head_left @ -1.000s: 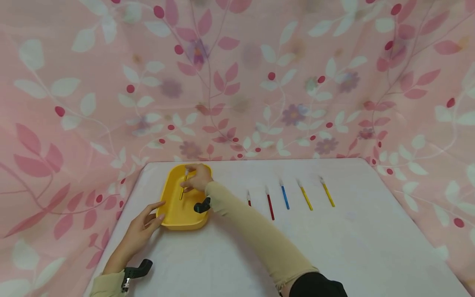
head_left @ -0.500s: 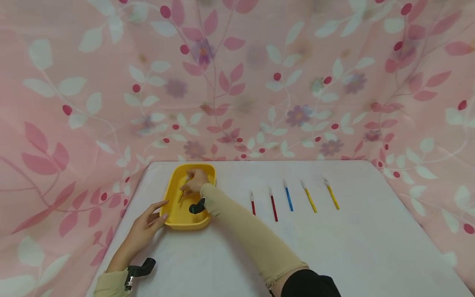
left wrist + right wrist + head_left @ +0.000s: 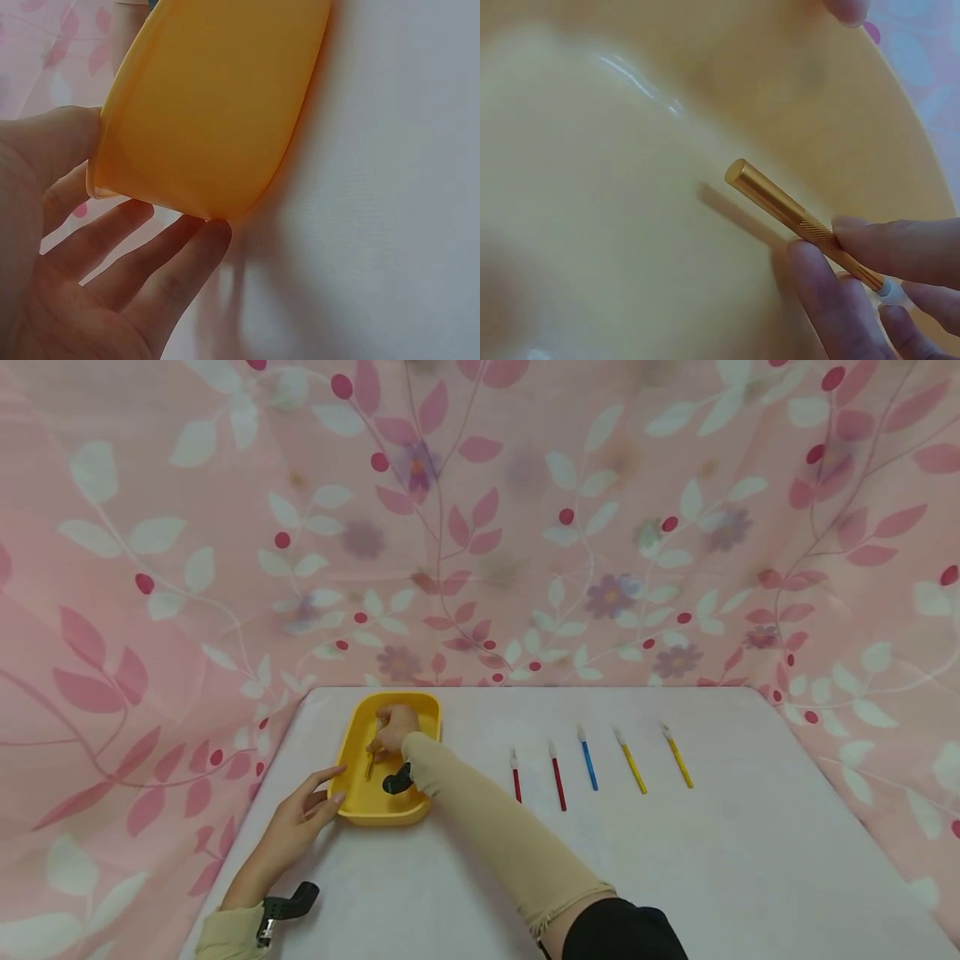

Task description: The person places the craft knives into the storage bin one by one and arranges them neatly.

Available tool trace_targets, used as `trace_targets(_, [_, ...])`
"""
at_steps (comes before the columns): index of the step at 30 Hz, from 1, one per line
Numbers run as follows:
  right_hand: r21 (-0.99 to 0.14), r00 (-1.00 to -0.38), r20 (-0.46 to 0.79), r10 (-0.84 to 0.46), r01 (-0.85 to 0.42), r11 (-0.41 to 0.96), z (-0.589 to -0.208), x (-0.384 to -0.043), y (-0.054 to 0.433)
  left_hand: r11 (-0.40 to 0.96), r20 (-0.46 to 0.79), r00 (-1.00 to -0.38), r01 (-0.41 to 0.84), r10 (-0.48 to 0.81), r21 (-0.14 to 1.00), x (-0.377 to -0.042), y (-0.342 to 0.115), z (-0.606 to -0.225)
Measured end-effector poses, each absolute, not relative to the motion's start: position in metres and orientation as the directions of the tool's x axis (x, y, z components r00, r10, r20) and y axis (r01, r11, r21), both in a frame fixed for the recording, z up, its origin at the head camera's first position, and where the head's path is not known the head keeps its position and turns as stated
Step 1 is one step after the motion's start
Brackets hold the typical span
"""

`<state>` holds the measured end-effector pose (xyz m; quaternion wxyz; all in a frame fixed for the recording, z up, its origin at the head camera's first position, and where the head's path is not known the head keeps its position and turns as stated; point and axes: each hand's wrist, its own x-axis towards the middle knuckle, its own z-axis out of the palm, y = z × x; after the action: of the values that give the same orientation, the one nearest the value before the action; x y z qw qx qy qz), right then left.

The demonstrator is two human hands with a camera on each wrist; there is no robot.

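Observation:
My right hand (image 3: 395, 729) is inside the yellow tray (image 3: 382, 814), pinching a gold-yellow craft knife (image 3: 769, 195) between thumb and fingertips. The knife's knurled grip and blunt end show in the right wrist view. Its clear-capped end is partly covered by fingers. It casts a shadow on the tray floor; whether it touches there I cannot tell. At the tray's near left corner, my left hand (image 3: 295, 825) rests its fingertips against the outer wall and rim, fingers (image 3: 176, 289) loosely extended.
Right of the tray lies a spaced row of capped craft knives: two red (image 3: 558, 781), one blue (image 3: 589, 766) and two yellow (image 3: 678, 762). My right sleeve (image 3: 502, 827) crosses the white table (image 3: 750, 860). A pink floral cloth (image 3: 480, 527) hangs behind.
My right hand has lowered the craft knife further into the tray. The left hand keeps its place at the tray's corner. The whole head view has shifted slightly.

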<state>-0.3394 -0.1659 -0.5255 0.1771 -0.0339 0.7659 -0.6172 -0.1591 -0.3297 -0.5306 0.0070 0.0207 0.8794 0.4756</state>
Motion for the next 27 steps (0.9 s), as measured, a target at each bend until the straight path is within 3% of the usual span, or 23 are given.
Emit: trace_targets(27, [-0.855,-0.931,-0.203,-0.304,0.018,0.518,-0.5207,-0.3388,-0.1707,0.536,0.013,-0.999,0.027,0.029,0.844,-0.159,-0.3306,-0.5336])
